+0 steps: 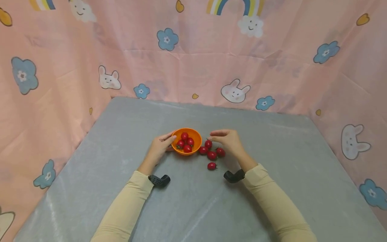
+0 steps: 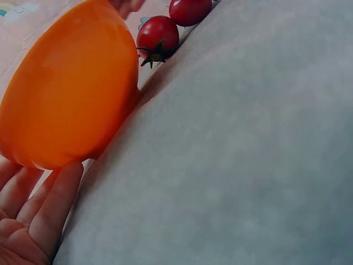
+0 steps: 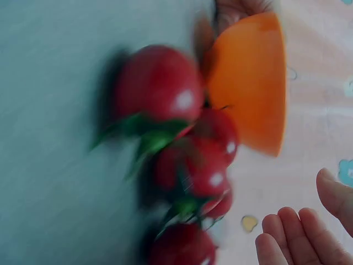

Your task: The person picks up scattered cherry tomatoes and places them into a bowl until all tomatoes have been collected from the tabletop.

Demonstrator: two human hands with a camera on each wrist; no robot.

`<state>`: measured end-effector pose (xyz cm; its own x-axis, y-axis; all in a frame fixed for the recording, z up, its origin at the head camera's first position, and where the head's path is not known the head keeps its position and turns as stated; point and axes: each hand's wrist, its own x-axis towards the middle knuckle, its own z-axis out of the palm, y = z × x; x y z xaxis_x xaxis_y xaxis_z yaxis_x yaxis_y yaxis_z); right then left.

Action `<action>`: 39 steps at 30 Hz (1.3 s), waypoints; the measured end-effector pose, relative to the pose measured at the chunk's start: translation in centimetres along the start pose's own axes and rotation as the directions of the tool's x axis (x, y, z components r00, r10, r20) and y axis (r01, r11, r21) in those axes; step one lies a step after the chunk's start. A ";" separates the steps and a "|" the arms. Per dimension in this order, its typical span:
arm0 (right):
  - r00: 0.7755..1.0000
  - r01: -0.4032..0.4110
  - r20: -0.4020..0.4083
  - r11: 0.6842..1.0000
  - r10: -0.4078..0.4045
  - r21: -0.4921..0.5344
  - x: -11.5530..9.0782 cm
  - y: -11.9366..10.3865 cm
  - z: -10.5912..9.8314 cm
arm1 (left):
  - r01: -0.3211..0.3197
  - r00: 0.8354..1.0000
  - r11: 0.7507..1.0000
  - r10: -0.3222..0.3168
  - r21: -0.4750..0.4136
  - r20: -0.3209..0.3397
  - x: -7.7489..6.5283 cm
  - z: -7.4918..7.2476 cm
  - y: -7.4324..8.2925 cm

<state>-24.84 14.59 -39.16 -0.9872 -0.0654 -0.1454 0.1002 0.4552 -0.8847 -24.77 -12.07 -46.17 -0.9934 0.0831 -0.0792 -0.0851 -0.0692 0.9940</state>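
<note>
An orange bowl point(image 1: 198, 144) stands on the grey table with several cherry tomatoes point(image 1: 187, 148) inside. My left hand point(image 1: 159, 146) holds it from the left, thumb at the rim and fingers against the outer side; the left wrist view shows these fingers point(image 2: 55, 207) touching the bowl low down. Several more cherry tomatoes point(image 1: 212, 155) with green stems lie loose to the right of the bowl. Over their far right side hovers my right hand point(image 1: 230, 141), its thumb and fingers apart and nothing between them. In the right wrist view its fingers point(image 3: 298, 237) are extended, away from the tomatoes.
One cherry tomato point(image 1: 212, 166) lies nearer to me than the rest of the group. A pink curtain point(image 1: 193, 67) printed with rabbits, flowers and rainbows hangs around the table's point(image 1: 193, 208) back and sides. Each wrist wears a black camera mount point(image 1: 234, 176).
</note>
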 end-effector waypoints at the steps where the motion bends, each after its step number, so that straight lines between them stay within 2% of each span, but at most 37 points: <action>1: 1.000 -0.007 0.003 1.000 0.007 -0.012 -0.1 0.3 -0.2 | 0.000 1.000 1.000 0.000 0.001 -0.001 0.0 0.0 0.0; 11: 0.999 -0.045 0.019 0.997 0.046 -0.061 -1.2 2.8 -2.0 | 0.006 1.000 1.000 -0.006 0.016 -0.002 0.0 0.1 0.0; 19: 0.998 -0.058 0.015 0.995 0.060 -0.080 -1.6 4.2 -2.6 | 0.000 1.000 1.000 0.000 0.016 -0.005 -0.1 0.1 0.0; 25: 0.995 -0.099 -0.001 0.991 0.099 -0.087 -1.7 4.6 -2.6 | -0.007 1.000 1.000 0.007 0.019 -0.009 -0.2 0.1 0.0; 33: 0.990 -0.129 0.039 0.986 0.134 -0.104 -1.7 4.7 -2.3 | 0.005 1.000 1.000 -0.005 0.023 0.002 -0.1 0.0 0.1; 39: 0.986 -0.157 0.037 0.981 0.162 -0.111 -1.7 4.7 -1.9 | 0.017 1.000 1.000 -0.017 0.022 0.005 -0.1 0.0 0.1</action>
<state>-22.92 18.53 -42.27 -0.9526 -0.0240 -0.3034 0.2395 0.5559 -0.7960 -24.71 -12.10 -46.06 -0.9914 0.0891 -0.0957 -0.1001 -0.0457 0.9939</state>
